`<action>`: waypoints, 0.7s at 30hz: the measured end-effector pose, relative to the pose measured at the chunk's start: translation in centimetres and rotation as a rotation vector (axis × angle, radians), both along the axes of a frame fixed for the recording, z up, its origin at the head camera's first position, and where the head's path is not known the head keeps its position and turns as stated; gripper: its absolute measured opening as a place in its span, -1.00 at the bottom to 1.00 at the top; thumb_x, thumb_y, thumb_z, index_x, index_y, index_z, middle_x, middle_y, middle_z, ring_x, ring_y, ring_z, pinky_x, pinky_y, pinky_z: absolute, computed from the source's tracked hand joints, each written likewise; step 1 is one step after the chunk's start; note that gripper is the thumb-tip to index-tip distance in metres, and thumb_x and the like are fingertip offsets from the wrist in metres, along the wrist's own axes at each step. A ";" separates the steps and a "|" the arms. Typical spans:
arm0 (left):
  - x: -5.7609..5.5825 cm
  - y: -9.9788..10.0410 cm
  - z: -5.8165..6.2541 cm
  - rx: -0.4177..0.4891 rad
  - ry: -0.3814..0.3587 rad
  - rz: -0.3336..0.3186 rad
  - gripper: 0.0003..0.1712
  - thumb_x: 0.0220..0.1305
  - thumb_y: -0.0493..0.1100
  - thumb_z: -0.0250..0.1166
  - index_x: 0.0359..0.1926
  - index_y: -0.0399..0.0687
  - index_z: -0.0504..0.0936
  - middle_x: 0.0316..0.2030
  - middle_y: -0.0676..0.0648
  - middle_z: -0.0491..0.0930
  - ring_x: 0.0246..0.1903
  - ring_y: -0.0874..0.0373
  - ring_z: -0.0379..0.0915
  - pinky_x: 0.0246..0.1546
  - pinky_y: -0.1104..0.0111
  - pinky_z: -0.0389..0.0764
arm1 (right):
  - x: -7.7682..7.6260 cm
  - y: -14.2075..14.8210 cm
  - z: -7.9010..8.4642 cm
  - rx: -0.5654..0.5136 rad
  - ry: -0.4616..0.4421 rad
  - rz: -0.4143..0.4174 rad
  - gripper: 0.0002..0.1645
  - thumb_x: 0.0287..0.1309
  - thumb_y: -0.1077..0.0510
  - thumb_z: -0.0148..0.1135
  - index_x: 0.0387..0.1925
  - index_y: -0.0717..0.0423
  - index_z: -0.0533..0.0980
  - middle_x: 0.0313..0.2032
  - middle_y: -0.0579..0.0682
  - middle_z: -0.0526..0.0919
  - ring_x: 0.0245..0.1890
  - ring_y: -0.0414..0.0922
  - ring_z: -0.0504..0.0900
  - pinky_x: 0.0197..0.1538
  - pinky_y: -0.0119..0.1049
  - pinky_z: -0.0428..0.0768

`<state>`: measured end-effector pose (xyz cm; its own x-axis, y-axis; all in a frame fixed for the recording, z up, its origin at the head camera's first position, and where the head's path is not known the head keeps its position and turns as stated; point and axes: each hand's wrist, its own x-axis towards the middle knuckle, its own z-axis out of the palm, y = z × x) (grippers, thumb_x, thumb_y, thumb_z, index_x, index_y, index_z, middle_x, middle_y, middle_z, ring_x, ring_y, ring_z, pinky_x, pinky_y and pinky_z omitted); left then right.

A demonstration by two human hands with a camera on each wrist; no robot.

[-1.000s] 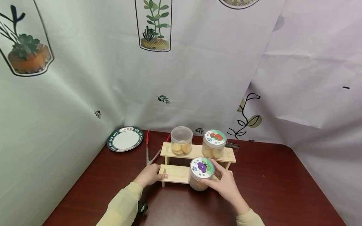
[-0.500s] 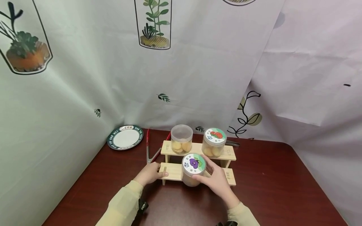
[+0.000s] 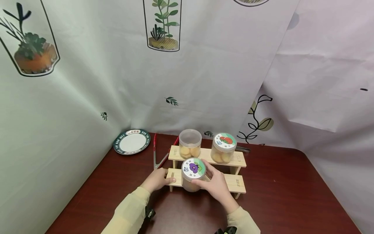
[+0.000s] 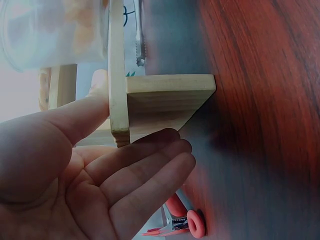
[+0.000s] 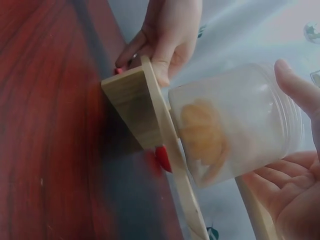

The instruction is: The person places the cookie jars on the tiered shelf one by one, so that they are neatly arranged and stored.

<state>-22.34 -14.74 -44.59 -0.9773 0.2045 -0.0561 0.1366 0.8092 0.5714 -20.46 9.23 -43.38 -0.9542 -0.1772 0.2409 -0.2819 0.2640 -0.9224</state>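
My right hand [image 3: 215, 183] holds a clear plastic jar [image 3: 193, 175] round its upper side, thumb in front and fingers behind. Its lid bears a purple picture, and yellow-orange round pieces [image 5: 202, 132] lie inside. The jar stands over the lower step of a two-tier wooden rack [image 3: 230, 182], left of the middle. In the right wrist view its base is at the board; whether it fully rests there I cannot tell. My left hand [image 3: 157, 179] grips the left end of that lower board [image 4: 117, 65], thumb on top and fingers beneath.
On the upper step stand a jar [image 3: 190, 143] showing no printed lid and a jar with a tomato lid [image 3: 223, 148]. Behind left are red-handled tongs [image 3: 155, 156] and a green-rimmed plate [image 3: 132, 142]. Another metal tool [image 3: 243, 149] lies behind the rack.
My right hand has carried the purple-lidded jar leftward along the lower step, towards my left hand. The left hand keeps its grip on the rack. The head view has shifted slightly.
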 end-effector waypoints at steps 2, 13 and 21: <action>-0.1 0.0 -0.1 0.003 -0.002 -0.001 -0.74 0.12 -0.01 0.38 -0.36 -0.12 0.64 -0.54 0.01 0.53 -0.51 0.17 0.34 -0.37 0.27 0.42 | -0.1 -0.2 -0.1 0.007 0.005 -0.004 0.00 -0.24 0.05 0.58 0.26 0.26 0.33 0.19 0.20 0.46 0.18 0.02 0.47 0.13 -0.20 0.45; 0.1 0.1 0.0 0.004 -0.008 -0.001 -0.73 0.12 -0.01 0.38 -0.38 -0.14 0.63 -0.58 0.02 0.50 -0.54 0.17 0.32 -0.40 0.30 0.40 | -0.4 -0.9 -0.3 0.051 0.010 -0.007 0.01 -0.22 -0.02 0.57 0.28 0.21 0.33 0.19 0.18 0.47 0.18 0.03 0.47 0.12 -0.20 0.46; 0.2 0.1 0.3 0.013 -0.027 0.027 -0.73 0.11 0.00 0.38 -0.38 -0.13 0.62 -0.59 0.02 0.48 -0.54 0.17 0.31 -0.43 0.31 0.38 | -0.3 -1.1 0.0 0.083 0.038 -0.012 0.05 -0.22 -0.06 0.55 0.29 0.25 0.30 0.21 0.20 0.45 0.18 0.07 0.46 0.10 -0.17 0.47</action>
<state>-22.09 -14.64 -44.33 -0.9805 0.1794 -0.0800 0.0995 0.8047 0.5853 -20.81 8.09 -43.38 -0.9469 -0.1871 0.2614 -0.3124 0.3428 -0.8860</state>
